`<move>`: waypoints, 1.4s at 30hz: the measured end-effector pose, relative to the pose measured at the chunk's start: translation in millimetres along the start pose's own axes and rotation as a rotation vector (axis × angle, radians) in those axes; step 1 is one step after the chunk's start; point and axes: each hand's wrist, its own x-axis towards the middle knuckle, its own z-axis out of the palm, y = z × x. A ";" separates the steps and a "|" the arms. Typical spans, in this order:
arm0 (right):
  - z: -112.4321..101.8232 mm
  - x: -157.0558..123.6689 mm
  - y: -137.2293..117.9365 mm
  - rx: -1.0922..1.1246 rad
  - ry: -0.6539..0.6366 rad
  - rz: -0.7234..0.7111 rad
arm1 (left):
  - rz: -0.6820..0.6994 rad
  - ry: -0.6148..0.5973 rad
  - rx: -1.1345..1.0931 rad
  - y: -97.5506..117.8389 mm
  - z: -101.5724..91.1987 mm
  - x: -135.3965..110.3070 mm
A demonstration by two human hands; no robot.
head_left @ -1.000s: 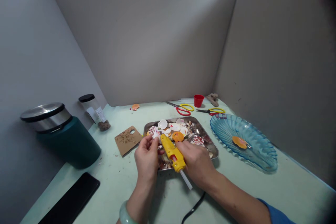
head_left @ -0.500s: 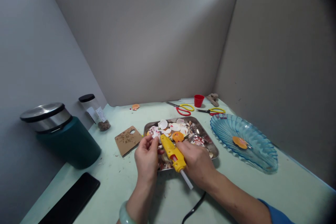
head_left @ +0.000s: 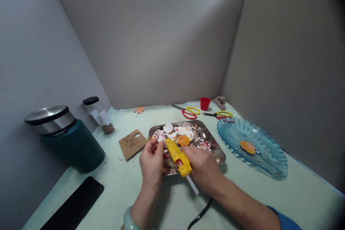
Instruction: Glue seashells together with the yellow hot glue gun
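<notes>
In my right hand (head_left: 203,165) is a yellow glue gun (head_left: 178,156), its fingers wrapped round the handle. A clear glue stick (head_left: 192,184) sticks out of its back end, and its nozzle points away toward my left fingertips. My left hand (head_left: 152,160) is closed in a pinch, with a small white shell (head_left: 161,138) at the thumb tip, partly hidden by the fingers. Both hands are over the near side of a metal tray (head_left: 221,153) full of shells. An orange shell (head_left: 183,140) lies in the tray just beyond my right fingers.
A brown card (head_left: 132,145), teal flask (head_left: 74,147), clear jar (head_left: 99,115) and black phone (head_left: 77,201) are on the left. Behind the tray are two pairs of scissors (head_left: 185,110) and a red cup (head_left: 205,104). A blue glass dish (head_left: 269,147) holds an orange shell. A black cord (head_left: 201,215) runs below.
The whole view has shifted very slightly. Both hands and the glue gun keep the same places over the tray.
</notes>
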 end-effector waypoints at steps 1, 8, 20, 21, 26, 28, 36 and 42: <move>0.2 -0.2 0.2 0.001 0.002 -0.002 | 0.000 0.000 -0.001 0.2 -0.2 -0.1; 0.7 -1.4 0.6 -0.008 -0.011 0.010 | 0.002 -0.011 -0.003 -0.8 -0.6 0.4; -1.8 -0.4 0.4 -0.027 0.020 -0.015 | 0.003 -0.014 -0.026 -0.4 -0.2 1.7; -2.0 -0.4 0.2 -0.026 0.018 -0.015 | 0.008 -0.020 -0.025 -0.1 -0.3 1.5; -0.3 -0.5 0.0 -0.027 0.011 0.004 | 0.011 -0.025 -0.019 -0.6 -0.8 1.0; 0.9 -0.6 0.3 -0.030 0.018 0.009 | 0.000 -0.022 -0.016 -1.0 -0.9 1.3; 3.3 -0.9 0.8 -0.023 0.000 0.015 | -0.023 -0.030 -0.023 0.9 -1.6 1.4; 2.9 -0.8 0.4 -0.020 -0.016 0.025 | -0.030 -0.022 -0.017 -0.9 -1.1 2.7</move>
